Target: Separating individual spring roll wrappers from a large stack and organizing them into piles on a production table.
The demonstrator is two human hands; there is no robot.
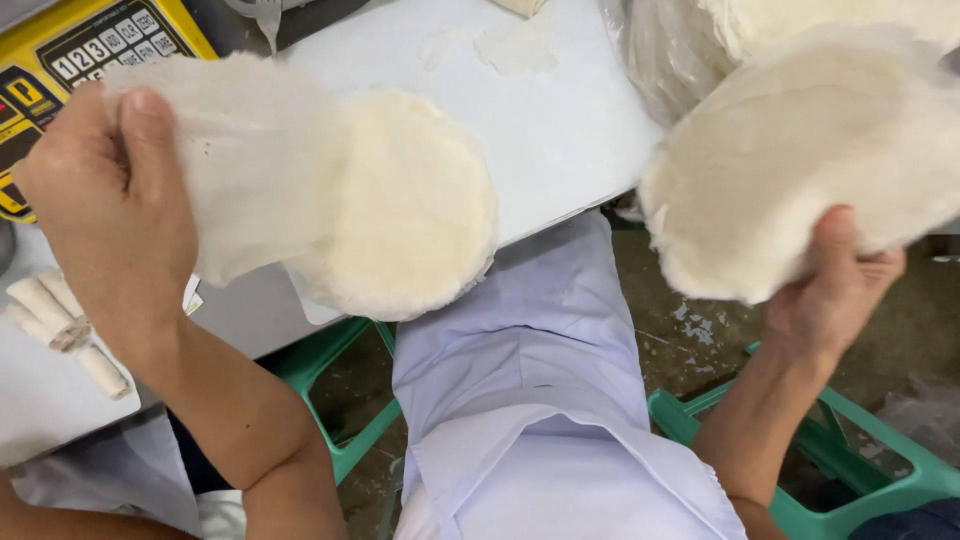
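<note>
Wrapper stacks [800,170] in both hands [110,210]

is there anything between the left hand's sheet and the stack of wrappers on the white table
Nothing visible. The left hand pinches a thin wrapper sheet that hangs straight over the round wrapper stack on the white table, overlapping its left part. The right hand holds a second stack off to the side, apart from it.
</note>
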